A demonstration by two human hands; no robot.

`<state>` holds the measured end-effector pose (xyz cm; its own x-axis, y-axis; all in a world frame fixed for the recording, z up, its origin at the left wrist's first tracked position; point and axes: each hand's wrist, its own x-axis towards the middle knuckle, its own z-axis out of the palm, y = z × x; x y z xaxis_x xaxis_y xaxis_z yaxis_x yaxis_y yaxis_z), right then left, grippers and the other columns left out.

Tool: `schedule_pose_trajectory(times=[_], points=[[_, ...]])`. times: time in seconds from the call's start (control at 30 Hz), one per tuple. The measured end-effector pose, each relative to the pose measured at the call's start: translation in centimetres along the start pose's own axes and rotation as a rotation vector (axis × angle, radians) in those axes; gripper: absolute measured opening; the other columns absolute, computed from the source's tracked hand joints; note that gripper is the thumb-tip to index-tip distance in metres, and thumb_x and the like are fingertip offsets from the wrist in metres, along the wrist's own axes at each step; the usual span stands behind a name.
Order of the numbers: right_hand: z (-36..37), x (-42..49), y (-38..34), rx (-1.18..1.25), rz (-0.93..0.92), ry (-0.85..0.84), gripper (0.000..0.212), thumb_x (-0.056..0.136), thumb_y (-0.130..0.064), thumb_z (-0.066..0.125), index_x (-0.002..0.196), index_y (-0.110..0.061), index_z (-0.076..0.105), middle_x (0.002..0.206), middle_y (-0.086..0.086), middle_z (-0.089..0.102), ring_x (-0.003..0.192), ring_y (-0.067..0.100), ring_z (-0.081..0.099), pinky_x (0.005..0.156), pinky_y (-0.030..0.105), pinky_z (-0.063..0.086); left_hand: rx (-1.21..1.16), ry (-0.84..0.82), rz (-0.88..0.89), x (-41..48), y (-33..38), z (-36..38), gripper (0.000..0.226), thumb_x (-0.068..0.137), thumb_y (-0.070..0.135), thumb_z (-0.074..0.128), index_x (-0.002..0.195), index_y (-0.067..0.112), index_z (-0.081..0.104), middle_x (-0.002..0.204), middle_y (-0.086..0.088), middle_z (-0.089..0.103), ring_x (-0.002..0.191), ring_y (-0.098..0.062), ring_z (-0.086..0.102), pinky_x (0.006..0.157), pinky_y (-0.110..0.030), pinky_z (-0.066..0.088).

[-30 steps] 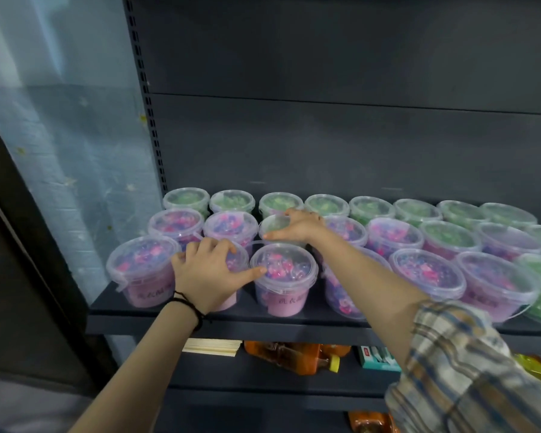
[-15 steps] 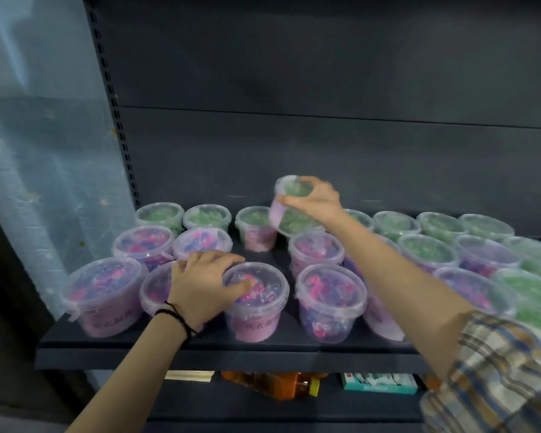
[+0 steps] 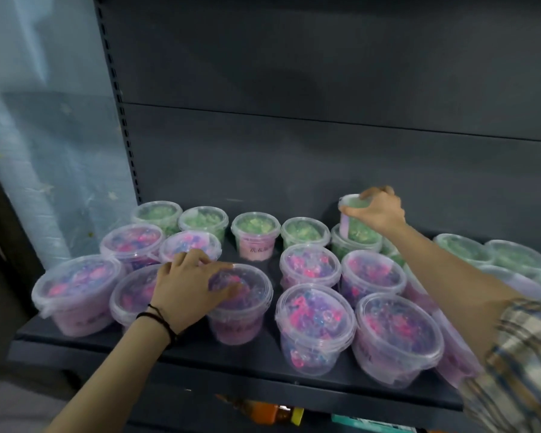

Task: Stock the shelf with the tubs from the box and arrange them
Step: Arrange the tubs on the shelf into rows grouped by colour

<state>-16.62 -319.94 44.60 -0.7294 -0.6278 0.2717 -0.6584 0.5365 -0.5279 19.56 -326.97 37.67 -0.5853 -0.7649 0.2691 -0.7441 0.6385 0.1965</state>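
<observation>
Dark metal shelf [image 3: 263,367], back panel bare above, one deck carrying the whole stock. Tubs stand in rough rows: green-filled ones along the back, pink-and-purple ones in the middle and front. No box in view.

One gap in the middle row [image 3: 250,260], between the pink tub [image 3: 190,246] on its left and the next pink tub [image 3: 310,266] on its right; the green tub with a pink label [image 3: 255,235] shows behind it.

Right hand [image 3: 377,210] is raised at the back right, grip closed from above around the rim of a green tub [image 3: 355,225], fingers spread over the lid. That tub is held upright, sitting on or just over the lid of another green tub [image 3: 355,245] in the back row; contact between the two cannot be told.

Left hand [image 3: 191,292] lies flat, fingers spread, on the lid of a front-row pink tub [image 3: 239,303]. Pressing or steadying, not clasping; it holds nothing lifted.

Judgement: the held tub is being stacked as a second tier. The relation that matters is vertical. The tub's upright axis needs to line up over the lid beneath, and it looks offset slightly left. Right hand is the one on it; the left is well apart, down front.
</observation>
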Motion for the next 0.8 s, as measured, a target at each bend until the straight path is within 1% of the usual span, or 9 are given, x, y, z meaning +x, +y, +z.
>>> schedule_pose_trajectory(times=[0.17, 0.3, 0.4, 0.47, 0.53, 0.57, 0.63, 0.7, 0.8], points=[[0.1, 0.3, 0.0, -0.153, -0.029, -0.007, 0.063, 0.072, -0.073, 0.061, 0.119, -0.030, 0.059, 0.134, 0.008, 0.045, 0.128, 0.033, 0.036, 0.104, 0.047, 0.029, 0.082, 0.048, -0.042, 2.5, 0.7, 0.9, 0.078, 0.057, 0.082, 0.013, 0.115, 0.055, 0.057, 0.118, 0.003, 0.039, 0.110, -0.023, 0.036, 0.094, -0.037, 0.028], [-0.4, -0.1, 0.9, -0.126, -0.022, -0.055, 0.065, 0.073, -0.073, 0.059, 0.126, -0.035, 0.055, 0.136, 0.009, 0.041, 0.126, 0.035, 0.036, 0.104, 0.044, 0.033, 0.103, 0.011, -0.064, 4.3, 1.6, 1.6, 0.047, 0.081, 0.071, 0.042, 0.119, 0.049, 0.057, 0.110, 0.003, 0.047, 0.109, -0.022, 0.040, 0.093, -0.037, 0.029], [-0.5, -0.6, 1.6, -0.090, -0.021, -0.116, 0.070, 0.074, -0.069, 0.062, 0.136, -0.040, 0.046, 0.143, 0.009, 0.030, 0.129, 0.038, 0.032, 0.106, 0.044, 0.033, 0.117, 0.017, -0.080, 5.0, 2.6, 1.8, 0.044, 0.085, 0.065, 0.045, 0.117, 0.039, 0.061, 0.115, 0.002, 0.053, 0.115, -0.022, 0.039, 0.097, -0.040, 0.026], [-0.3, -0.9, 2.0, -0.047, -0.015, -0.143, 0.073, 0.076, -0.062, 0.066, 0.141, -0.041, 0.041, 0.150, 0.010, 0.021, 0.134, 0.040, 0.028, 0.109, 0.043, 0.030, 0.075, 0.107, -0.023, 4.7, 3.7, 2.0, 0.051, 0.081, 0.069, 0.041, 0.107, 0.033, 0.067, 0.117, 0.004, 0.057, 0.115, -0.022, 0.042, 0.097, -0.041, 0.027], [0.0, -1.2, 2.4, 0.043, -0.007, -0.111, 0.072, 0.077, -0.056, 0.069, 0.141, -0.040, 0.040, 0.154, 0.010, 0.014, 0.137, 0.040, 0.026, 0.111, 0.040, 0.029, -0.163, 0.257, 0.153, 3.8, 5.4, 2.0, 0.059, 0.076, 0.073, 0.035, 0.096, 0.032, 0.071, 0.111, 0.009, 0.064, 0.111, -0.019, 0.051, 0.095, -0.039, 0.034], [0.2, -1.4, 2.6, 0.098, -0.001, -0.089, 0.072, 0.077, -0.052, 0.071, 0.141, -0.038, 0.040, 0.155, 0.010, 0.012, 0.138, 0.038, 0.025, 0.111, 0.038, 0.030, -0.302, 0.254, 0.262, 3.1, 6.4, 1.8, 0.061, 0.077, 0.076, 0.035, 0.097, 0.032, 0.072, 0.110, 0.011, 0.066, 0.110, -0.014, 0.053, 0.097, -0.037, 0.037], [0.5, -1.8, 3.0, 0.195, 0.018, -0.060, 0.075, 0.078, -0.044, 0.074, 0.142, -0.031, 0.037, 0.155, 0.008, 0.009, 0.136, 0.034, 0.030, 0.106, 0.034, 0.034, -0.429, 0.037, 0.414, 1.3, 8.3, 1.4, 0.063, 0.074, 0.081, 0.038, 0.110, 0.038, 0.067, 0.122, 0.017, 0.060, 0.117, -0.001, 0.047, 0.105, -0.030, 0.031], [0.7, -2.1, 3.3, 0.224, 0.028, -0.053, 0.076, 0.079, -0.039, 0.074, 0.142, -0.025, 0.034, 0.153, 0.008, 0.011, 0.127, 0.032, 0.042, 0.099, 0.030, 0.037, -0.356, -0.189, 0.434, -0.3, 9.6, 1.2, 0.069, 0.066, 0.084, 0.041, 0.123, 0.047, 0.056, 0.137, 0.023, 0.045, 0.128, 0.003, 0.032, 0.106, -0.027, 0.016], [0.6, -2.3, 3.4, 0.237, 0.021, -0.039, 0.076, 0.079, -0.041, 0.074, 0.142, -0.021, 0.037, 0.152, 0.009, 0.015, 0.123, 0.030, 0.047, 0.097, 0.027, 0.038, -0.267, -0.228, 0.383, -1.7, 9.6, 1.6, 0.077, 0.060, 0.086, 0.046, 0.128, 0.050, 0.047, 0.145, 0.025, 0.032, 0.135, 0.000, 0.019, 0.105, -0.025, 0.007]])
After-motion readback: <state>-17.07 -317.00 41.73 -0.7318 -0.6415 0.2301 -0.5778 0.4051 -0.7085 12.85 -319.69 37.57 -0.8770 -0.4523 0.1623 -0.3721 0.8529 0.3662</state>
